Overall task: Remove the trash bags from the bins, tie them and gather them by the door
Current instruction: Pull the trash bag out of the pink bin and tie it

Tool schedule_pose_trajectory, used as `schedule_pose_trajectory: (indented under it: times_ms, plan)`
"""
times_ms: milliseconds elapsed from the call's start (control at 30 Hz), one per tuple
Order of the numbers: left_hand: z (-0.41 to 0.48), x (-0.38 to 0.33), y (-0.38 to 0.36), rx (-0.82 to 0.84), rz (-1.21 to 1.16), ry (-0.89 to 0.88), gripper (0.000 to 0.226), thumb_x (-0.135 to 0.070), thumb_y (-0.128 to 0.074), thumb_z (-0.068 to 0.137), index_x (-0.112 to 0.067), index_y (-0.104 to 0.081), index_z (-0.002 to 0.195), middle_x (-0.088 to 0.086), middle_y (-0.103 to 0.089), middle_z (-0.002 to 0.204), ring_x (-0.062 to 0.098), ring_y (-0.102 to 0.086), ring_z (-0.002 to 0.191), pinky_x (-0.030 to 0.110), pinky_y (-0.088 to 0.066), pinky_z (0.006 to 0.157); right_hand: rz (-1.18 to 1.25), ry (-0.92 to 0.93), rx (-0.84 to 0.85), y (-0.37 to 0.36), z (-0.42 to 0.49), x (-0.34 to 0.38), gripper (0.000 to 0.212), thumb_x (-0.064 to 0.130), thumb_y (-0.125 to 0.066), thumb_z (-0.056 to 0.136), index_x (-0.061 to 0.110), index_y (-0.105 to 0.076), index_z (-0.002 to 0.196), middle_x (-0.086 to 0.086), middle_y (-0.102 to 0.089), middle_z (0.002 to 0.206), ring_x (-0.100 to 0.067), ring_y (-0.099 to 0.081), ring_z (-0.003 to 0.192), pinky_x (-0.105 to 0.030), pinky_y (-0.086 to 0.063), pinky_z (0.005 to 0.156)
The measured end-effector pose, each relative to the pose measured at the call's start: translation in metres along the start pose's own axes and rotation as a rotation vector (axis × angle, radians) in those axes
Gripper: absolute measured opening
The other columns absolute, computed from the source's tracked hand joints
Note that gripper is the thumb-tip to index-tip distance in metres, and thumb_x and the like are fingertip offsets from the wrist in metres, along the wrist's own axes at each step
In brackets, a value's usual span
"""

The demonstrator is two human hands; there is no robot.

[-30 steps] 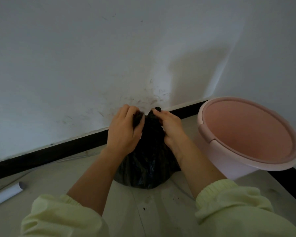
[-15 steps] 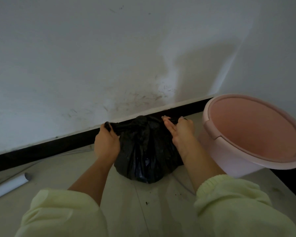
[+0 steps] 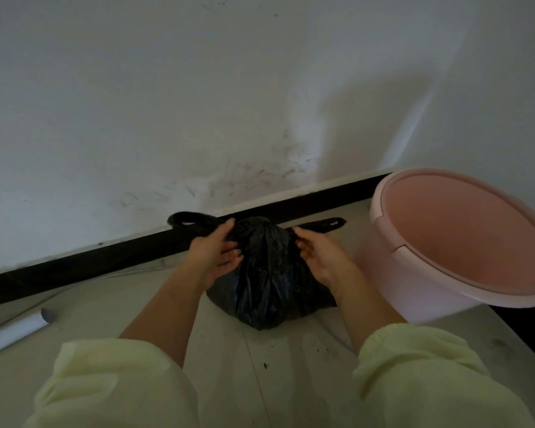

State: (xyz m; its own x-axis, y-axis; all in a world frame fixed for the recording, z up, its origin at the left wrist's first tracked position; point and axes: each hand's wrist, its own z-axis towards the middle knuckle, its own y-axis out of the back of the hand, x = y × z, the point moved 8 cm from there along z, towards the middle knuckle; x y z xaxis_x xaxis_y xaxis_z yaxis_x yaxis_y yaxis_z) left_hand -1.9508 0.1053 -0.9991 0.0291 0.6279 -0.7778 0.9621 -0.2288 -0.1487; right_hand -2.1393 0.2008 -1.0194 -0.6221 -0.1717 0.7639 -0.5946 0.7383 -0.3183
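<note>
We have one view only, from a wide-angle camera worn on the head. It faces forward and steeply down, close over the pale floor (image 3: 275, 381). The wearer's pale yellow sleeves (image 3: 115, 381) fill the near corners. The black plastic trash bag (image 3: 269, 273) sits mid-frame, the white wall (image 3: 198, 103) fills the far half, and the round pink plastic bin (image 3: 393, 282) lies to the right.
</note>
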Motion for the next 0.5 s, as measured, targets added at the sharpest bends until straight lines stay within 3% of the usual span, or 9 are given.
schedule_pose_trajectory:
  times_ms: [67, 200, 333, 433, 500]
  plan:
    - [0.001, 0.008, -0.008, 0.013, 0.026, 0.029, 0.039, -0.034, -0.066, 0.088, -0.007, -0.056, 0.115, 0.009, -0.058, 0.089, 0.019, -0.060, 0.074, 0.027, -0.055, 0.048, -0.107, 0.011, 0.010, -0.003, 0.002, -0.005, 0.006, 0.011, -0.071, 0.084, 0.008, -0.066, 0.084, -0.004, -0.063, 0.075, -0.009, -0.052, 0.055, -0.018, -0.041, 0.044]
    - [0.009, 0.003, -0.007, -0.092, 0.069, -0.102, 0.022, -0.031, -0.063, 0.092, -0.013, -0.058, 0.103, 0.003, -0.054, 0.073, 0.012, -0.050, 0.057, 0.020, -0.049, 0.047, -0.261, 0.100, 0.020, -0.011, -0.009, 0.002, 0.013, 0.024, -0.072, 0.085, 0.012, -0.069, 0.089, 0.004, -0.062, 0.065, -0.003, -0.050, 0.045, -0.018, -0.040, 0.043]
    - [0.008, 0.000, -0.007, -0.157, -0.008, -0.199, 0.018, -0.027, -0.067, 0.089, -0.011, -0.064, 0.097, 0.003, -0.065, 0.076, 0.011, -0.061, 0.061, 0.016, -0.049, 0.044, -0.300, 0.189, 0.041, -0.019, -0.021, 0.008, 0.017, 0.025, -0.068, 0.089, 0.014, -0.065, 0.077, 0.007, -0.059, 0.055, 0.001, -0.050, 0.038, -0.015, -0.039, 0.038]
    - [0.008, -0.010, -0.004, -0.275, 0.178, -0.322, 0.027, -0.033, -0.072, 0.084, -0.007, -0.068, 0.091, 0.008, -0.070, 0.079, 0.019, -0.068, 0.066, 0.026, -0.057, 0.054, -0.461, 0.318, 0.040, -0.025, -0.023, 0.011, 0.029, 0.031, -0.067, 0.090, 0.006, -0.069, 0.076, -0.004, -0.069, 0.067, -0.009, -0.065, 0.059, -0.023, -0.054, 0.054]
    - [0.003, -0.023, -0.005, -0.324, 0.417, -0.448, 0.030, -0.033, -0.069, 0.086, -0.005, -0.069, 0.098, 0.006, -0.071, 0.086, 0.022, -0.068, 0.077, 0.031, -0.056, 0.068, -0.682, 0.455, 0.049, -0.033, -0.023, 0.014, 0.036, 0.032, -0.059, 0.095, 0.005, -0.065, 0.072, -0.008, -0.066, 0.069, -0.015, -0.063, 0.065, -0.031, -0.052, 0.061]
